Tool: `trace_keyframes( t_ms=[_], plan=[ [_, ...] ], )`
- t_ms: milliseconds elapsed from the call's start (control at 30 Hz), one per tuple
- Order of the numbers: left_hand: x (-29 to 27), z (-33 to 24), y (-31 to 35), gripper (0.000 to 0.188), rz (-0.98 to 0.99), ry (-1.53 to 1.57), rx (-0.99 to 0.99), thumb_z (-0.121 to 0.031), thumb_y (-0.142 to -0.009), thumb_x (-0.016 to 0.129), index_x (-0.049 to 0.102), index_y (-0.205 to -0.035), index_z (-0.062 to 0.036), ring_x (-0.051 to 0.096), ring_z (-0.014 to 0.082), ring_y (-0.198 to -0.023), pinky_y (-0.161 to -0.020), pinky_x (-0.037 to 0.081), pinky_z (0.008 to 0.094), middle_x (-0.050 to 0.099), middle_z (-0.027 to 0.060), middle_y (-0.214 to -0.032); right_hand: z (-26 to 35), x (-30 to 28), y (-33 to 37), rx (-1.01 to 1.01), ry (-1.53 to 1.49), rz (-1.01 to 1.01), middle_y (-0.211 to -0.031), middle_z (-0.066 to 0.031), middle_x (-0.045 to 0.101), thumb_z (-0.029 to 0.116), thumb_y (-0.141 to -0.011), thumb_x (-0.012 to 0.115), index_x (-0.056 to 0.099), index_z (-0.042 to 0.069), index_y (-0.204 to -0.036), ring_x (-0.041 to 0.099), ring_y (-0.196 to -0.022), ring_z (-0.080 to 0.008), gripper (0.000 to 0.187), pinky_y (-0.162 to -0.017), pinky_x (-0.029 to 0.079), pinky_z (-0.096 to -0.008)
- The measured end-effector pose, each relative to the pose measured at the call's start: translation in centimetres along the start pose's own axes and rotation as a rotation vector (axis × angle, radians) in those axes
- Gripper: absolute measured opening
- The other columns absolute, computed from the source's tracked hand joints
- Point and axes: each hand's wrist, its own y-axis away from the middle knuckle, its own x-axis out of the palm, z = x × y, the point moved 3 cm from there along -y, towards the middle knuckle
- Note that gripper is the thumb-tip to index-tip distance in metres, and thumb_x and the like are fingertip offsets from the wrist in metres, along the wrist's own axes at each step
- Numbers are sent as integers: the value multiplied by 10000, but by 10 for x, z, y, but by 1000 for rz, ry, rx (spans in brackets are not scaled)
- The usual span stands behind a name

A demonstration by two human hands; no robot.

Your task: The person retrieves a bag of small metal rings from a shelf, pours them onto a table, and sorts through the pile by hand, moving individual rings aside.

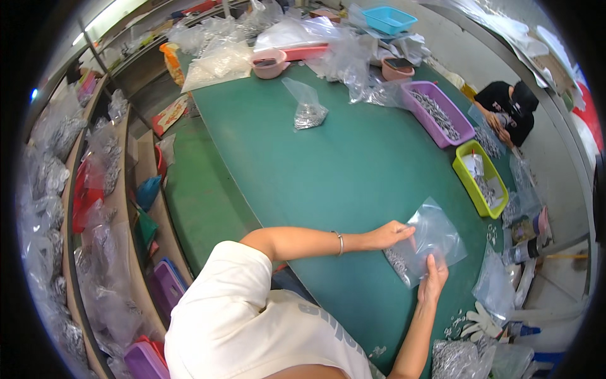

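- The left hand grips one edge of a clear plastic bag, its fingers closed on the film.
- The right hand holds the bag's near side, the thumb on top and the fingers partly behind the film; they seem clamped on it, though glare and the layers of plastic make the exact grip hard to judge.
- The bag is spread between both hands over the right part of a green table, with small grey pieces gathered at its lower left end.
- A metal bracelet sits on the left wrist.
- Beyond the hands, near the table's right edge, is a lime-green basket containing more small pieces and something white.
- Just past that stands a purple basket heaped with grey pieces.
- A smaller filled bag rests alone farther up the table (its upper part loose and pointing to the far left).
- Another person, in dark clothing, works at the right side with both hands low over the table edge.
- A white glove lies at the lower right, near a bulky bag of grey pieces.
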Motion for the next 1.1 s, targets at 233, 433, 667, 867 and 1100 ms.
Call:
trace_keyframes(
  t_ms=[233, 433, 667, 867, 1100],
  plan=[
    [-216, -16, 34, 957, -1707, -602, 176, -335, -641, 792, 240, -1316, 60, 338, 372, -1214, -1010, 302, 435, 355, 227, -1293, 11, 12, 12, -3, 20, 21, -969, -56, 591, 143, -920, 534, 566, -23, -1037, 543, -864, -117, 206, -785, 438, -253],
    [-332, -50, 32, 603, -1764, -554, -316, -273, -712, 720, 460, -1173, 15, 463, 384, -1095, -888, 400, 450, 516, 215, -1139, 7, 10, 13, -123, 150, -32, -956, -53, 566, 179, -939, 503, 537, -18, -1032, 548, -856, -136, 220, -785, 454, -256],
    [-324, -73, 62, 127, -1694, -595, 567, -37, -753, 505, 567, -664, 30, 502, 404, -578, -531, 397, 432, 529, 256, -658, 8, 8, 14, -102, 192, -25, -825, -30, 526, 202, -949, 481, 544, -6, -896, 511, -772, -118, 223, -726, 436, -267],
    [-240, -135, 202, 227, -1598, -529, 654, -147, -870, 586, 634, -748, 38, 576, 142, -588, -554, 459, 295, 623, 115, -662, 23, 21, 16, -176, 350, -3, -1006, -206, 577, 257, -895, 551, 534, -116, -1100, 528, -887, -265, 426, -820, 443, -395],
    [-107, -123, 368, 184, -1518, -98, 520, -95, -890, 562, 643, -835, 61, 631, 136, -677, -620, 519, 254, 662, 114, -762, -6, -20, -26, -359, 335, 42, -1041, -220, 570, 223, -892, 543, 542, -108, -1092, 514, -944, -262, 386, -893, 395, -400]
  ],
)
